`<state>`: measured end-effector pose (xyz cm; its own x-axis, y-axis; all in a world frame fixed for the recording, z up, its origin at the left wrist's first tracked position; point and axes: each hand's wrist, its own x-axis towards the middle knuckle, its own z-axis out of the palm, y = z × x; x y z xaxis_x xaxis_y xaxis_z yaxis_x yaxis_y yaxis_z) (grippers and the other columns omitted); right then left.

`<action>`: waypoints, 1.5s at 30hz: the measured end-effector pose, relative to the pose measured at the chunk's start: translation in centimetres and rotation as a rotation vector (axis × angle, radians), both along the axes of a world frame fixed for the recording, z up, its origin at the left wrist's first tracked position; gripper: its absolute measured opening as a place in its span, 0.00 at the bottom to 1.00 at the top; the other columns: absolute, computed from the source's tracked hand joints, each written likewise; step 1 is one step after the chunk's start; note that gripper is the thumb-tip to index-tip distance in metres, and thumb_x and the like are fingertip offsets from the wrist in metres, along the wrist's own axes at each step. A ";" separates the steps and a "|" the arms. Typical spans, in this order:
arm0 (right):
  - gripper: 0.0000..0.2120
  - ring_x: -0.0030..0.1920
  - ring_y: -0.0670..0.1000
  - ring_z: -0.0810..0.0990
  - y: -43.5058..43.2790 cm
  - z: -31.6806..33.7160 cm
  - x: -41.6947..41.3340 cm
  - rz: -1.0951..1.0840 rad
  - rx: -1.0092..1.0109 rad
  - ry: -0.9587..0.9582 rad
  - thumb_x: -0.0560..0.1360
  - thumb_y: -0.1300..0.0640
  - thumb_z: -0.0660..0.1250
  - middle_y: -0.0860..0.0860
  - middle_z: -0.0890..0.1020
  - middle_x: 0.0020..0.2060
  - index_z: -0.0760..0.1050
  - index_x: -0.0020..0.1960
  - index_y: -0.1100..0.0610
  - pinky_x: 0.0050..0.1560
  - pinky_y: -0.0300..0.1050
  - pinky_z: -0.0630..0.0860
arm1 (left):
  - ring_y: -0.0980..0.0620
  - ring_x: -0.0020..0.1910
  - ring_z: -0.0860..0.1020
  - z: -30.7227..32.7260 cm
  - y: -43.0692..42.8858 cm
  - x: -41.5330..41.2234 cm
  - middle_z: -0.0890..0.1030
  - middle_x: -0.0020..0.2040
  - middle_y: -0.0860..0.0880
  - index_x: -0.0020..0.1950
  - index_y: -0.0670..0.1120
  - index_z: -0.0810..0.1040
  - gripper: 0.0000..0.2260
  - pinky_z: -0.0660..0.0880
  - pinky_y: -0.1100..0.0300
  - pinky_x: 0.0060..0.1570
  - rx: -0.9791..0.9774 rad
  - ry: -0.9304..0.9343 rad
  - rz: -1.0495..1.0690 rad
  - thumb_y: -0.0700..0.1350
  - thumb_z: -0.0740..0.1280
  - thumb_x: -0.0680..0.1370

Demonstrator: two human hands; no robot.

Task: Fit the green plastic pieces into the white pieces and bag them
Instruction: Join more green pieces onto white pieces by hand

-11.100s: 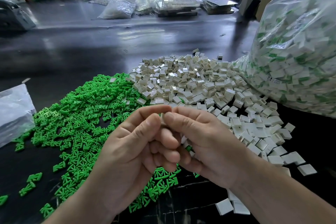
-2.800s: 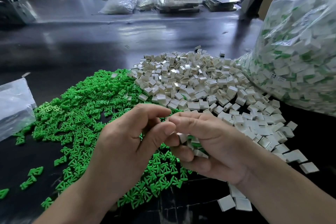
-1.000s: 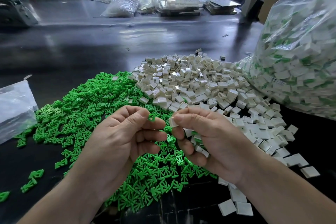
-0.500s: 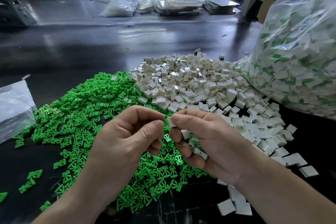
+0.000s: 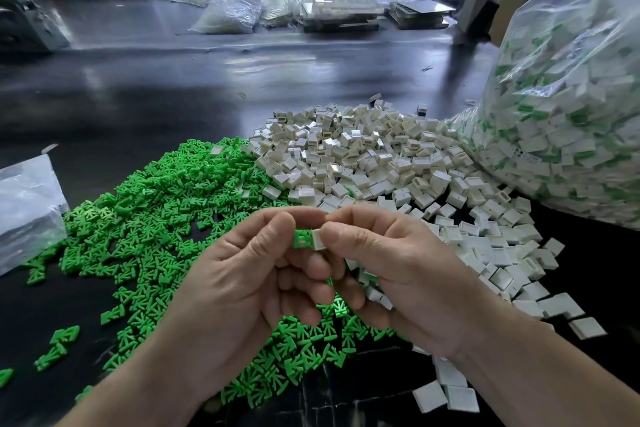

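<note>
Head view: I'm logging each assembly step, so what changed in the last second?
The left hand and right hand closed together: the green piece that the left pinches now touches the white piece that the right pinches. A second ago a gap separated them. Neither was let go. The green pile, white pile and filled bag stayed put.

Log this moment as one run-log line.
step: fitting | left hand: pinches green piece | right hand: pinches white piece | fit: pieces touching, not bagged

left hand [image 5: 242, 274] pinches green piece [image 5: 302, 238] | right hand [image 5: 405, 270] pinches white piece [image 5: 319, 239], pieces touching | green pile [image 5: 156, 211], white pile [image 5: 374, 163] on desk [image 5: 173, 97] | filled bag [image 5: 568, 107] right
</note>
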<state>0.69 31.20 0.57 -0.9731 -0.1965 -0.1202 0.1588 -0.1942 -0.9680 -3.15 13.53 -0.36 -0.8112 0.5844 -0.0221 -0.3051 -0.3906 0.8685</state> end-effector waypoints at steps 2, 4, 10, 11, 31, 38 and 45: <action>0.06 0.27 0.46 0.73 -0.1 0.0 0.1 0.008 0.023 -0.011 0.75 0.49 0.69 0.50 0.78 0.33 0.81 0.41 0.50 0.21 0.36 0.66 | 0.49 0.30 0.81 -0.3 0.3 0.1 0.81 0.35 0.43 0.58 0.42 0.82 0.21 0.77 0.60 0.27 0.050 -0.052 -0.017 0.53 0.76 0.71; 0.11 0.27 0.46 0.73 0.0 -0.1 0.1 0.004 0.020 -0.032 0.75 0.49 0.69 0.49 0.78 0.33 0.80 0.47 0.57 0.21 0.36 0.66 | 0.50 0.30 0.80 -0.5 0.6 0.2 0.81 0.34 0.43 0.57 0.43 0.82 0.20 0.77 0.60 0.27 0.054 -0.069 0.006 0.53 0.75 0.71; 0.09 0.27 0.46 0.73 -0.4 -0.3 -0.1 -0.037 0.001 -0.050 0.75 0.49 0.68 0.49 0.79 0.33 0.80 0.45 0.54 0.21 0.36 0.66 | 0.51 0.29 0.79 -0.5 1.4 0.6 0.80 0.33 0.44 0.54 0.42 0.84 0.16 0.77 0.61 0.26 0.046 -0.088 0.101 0.52 0.69 0.73; 0.08 0.27 0.46 0.73 -0.4 -0.3 -0.1 -0.046 -0.012 -0.053 0.75 0.49 0.68 0.49 0.78 0.33 0.80 0.43 0.52 0.21 0.36 0.66 | 0.51 0.29 0.79 -0.4 1.5 0.7 0.80 0.34 0.44 0.54 0.42 0.84 0.16 0.77 0.61 0.26 0.040 -0.092 0.110 0.50 0.68 0.72; 0.14 0.26 0.47 0.72 -0.4 -0.2 0.2 0.037 0.046 -0.036 0.75 0.48 0.68 0.49 0.77 0.31 0.79 0.52 0.59 0.20 0.35 0.65 | 0.51 0.21 0.77 0.7 1.6 1.4 0.78 0.27 0.43 0.45 0.43 0.85 0.10 0.73 0.63 0.19 0.035 -0.151 0.051 0.47 0.69 0.70; 0.18 0.26 0.45 0.72 -0.4 0.1 0.4 0.059 -0.027 -0.003 0.77 0.49 0.67 0.47 0.78 0.31 0.78 0.58 0.61 0.20 0.34 0.66 | 0.49 0.28 0.82 0.1 1.0 1.1 0.82 0.33 0.42 0.53 0.42 0.83 0.17 0.78 0.60 0.25 0.161 -0.097 -0.057 0.49 0.78 0.69; 0.15 0.27 0.46 0.73 -0.4 -0.2 0.3 0.032 0.008 0.010 0.77 0.48 0.68 0.49 0.78 0.32 0.80 0.55 0.59 0.21 0.35 0.66 | 0.48 0.25 0.81 0.2 1.0 1.0 0.81 0.30 0.42 0.50 0.43 0.84 0.17 0.77 0.60 0.24 0.136 -0.102 -0.022 0.47 0.81 0.65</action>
<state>1.02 30.77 0.40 -0.9675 -0.2269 -0.1118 0.1549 -0.1817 -0.9711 -2.14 14.57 -0.20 -0.7955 0.6056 -0.0228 -0.3986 -0.4945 0.7723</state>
